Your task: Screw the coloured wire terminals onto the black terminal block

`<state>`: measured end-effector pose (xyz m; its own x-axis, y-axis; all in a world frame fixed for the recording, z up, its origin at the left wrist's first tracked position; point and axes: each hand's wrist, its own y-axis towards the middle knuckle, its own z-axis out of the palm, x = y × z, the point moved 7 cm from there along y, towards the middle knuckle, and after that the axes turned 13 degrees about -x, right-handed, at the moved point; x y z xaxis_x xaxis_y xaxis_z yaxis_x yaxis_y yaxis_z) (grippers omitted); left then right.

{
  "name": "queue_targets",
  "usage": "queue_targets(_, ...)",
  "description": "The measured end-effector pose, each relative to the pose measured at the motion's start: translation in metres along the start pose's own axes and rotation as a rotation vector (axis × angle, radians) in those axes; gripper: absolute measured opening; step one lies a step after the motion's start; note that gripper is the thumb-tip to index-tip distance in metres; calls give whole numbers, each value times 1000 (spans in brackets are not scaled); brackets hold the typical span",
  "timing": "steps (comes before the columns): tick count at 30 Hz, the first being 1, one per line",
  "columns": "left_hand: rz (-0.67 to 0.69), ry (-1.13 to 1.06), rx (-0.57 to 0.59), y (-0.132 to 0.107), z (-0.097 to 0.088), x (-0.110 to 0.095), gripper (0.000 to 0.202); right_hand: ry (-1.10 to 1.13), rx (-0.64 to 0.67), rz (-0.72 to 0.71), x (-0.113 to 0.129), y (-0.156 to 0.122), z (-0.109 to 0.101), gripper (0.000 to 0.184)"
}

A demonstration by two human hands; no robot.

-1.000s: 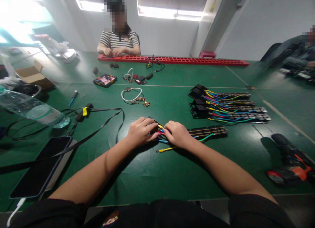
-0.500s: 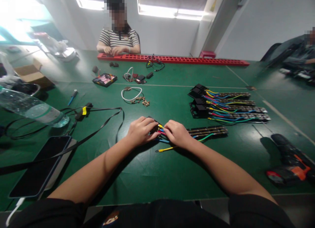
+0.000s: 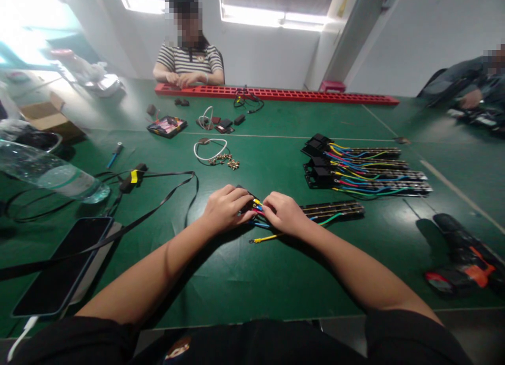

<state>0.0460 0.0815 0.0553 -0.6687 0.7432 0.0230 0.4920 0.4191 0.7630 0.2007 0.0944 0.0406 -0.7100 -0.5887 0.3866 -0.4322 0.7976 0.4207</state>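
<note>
A long black strip assembly with coloured wires (image 3: 335, 211) lies on the green table in front of me. My left hand (image 3: 228, 210) is closed over its left end, fingers bent onto the black part there. My right hand (image 3: 284, 212) pinches among the wires just beside it, at a yellow-sleeved wire end (image 3: 257, 202). Red and blue wires run between the two hands; my fingers hide their ends. A loose yellow wire with a ring terminal (image 3: 260, 240) sticks out toward me below the right hand.
Several similar wired strips (image 3: 366, 170) lie at the right, with a cordless drill (image 3: 457, 275) nearer me. Small brass screws (image 3: 232, 164) lie ahead. Leftward are a phone (image 3: 63, 270), a plastic bottle (image 3: 59, 175) and black cables. A person (image 3: 189, 65) sits behind a red slotted rail (image 3: 284, 95).
My hands stay almost still on the strip's left end. The view shifts very slightly. At the far right, another person's hand has come into sight over the parts there.
</note>
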Motion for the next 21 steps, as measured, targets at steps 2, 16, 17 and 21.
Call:
queue_targets(2, 2, -25, 4, 1, 1, 1, 36, -12, 10, 5, 0, 0, 0, 16)
queue_targets(16, -7, -65, -26, -2, 4, 9, 37, -65, 45, 37, 1, 1, 1, 20)
queue_targets(17, -5, -70, -20, -2, 4, 8, 37, -57, 48, 44, 0, 1, 1, 20)
queue_targets(21, 12, -92, 14, -1, 6, 7, 36, -5, 67, 86, -5, 3, 3, 19)
